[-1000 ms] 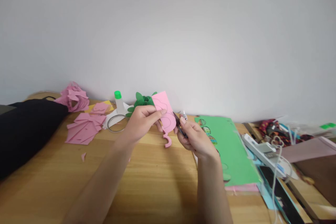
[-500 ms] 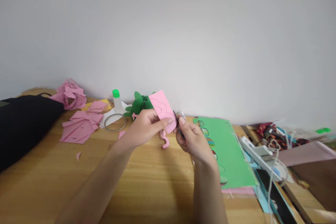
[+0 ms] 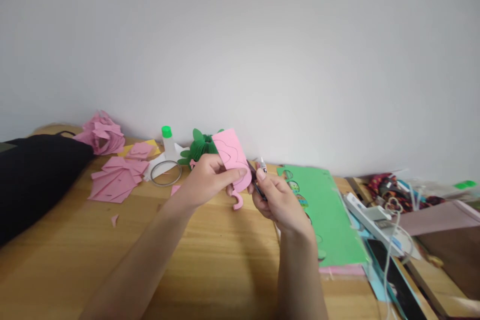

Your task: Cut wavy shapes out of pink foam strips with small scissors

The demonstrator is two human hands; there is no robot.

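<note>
Above the surface [image 3: 210, 265], the left hand [image 3: 208, 180] pinches pink paper [image 3: 235, 160], fingers [image 3: 231, 176] closed; the right hand [image 3: 280, 200], fingers curled, grips scissors [image 3: 258, 190] at its edge. One curved strip [image 3: 237, 201] hangs cut; the upper outline [image 3: 227, 145] appears uncut.

On my left I see black bag [image 3: 43, 175]; farther back, green-capped bottle [image 3: 169, 147] near grey ring [image 3: 165, 184]; on my right, green sheet [image 3: 333, 222], then white power strip [image 3: 362, 211] near dark phone [image 3: 403, 284]
</note>
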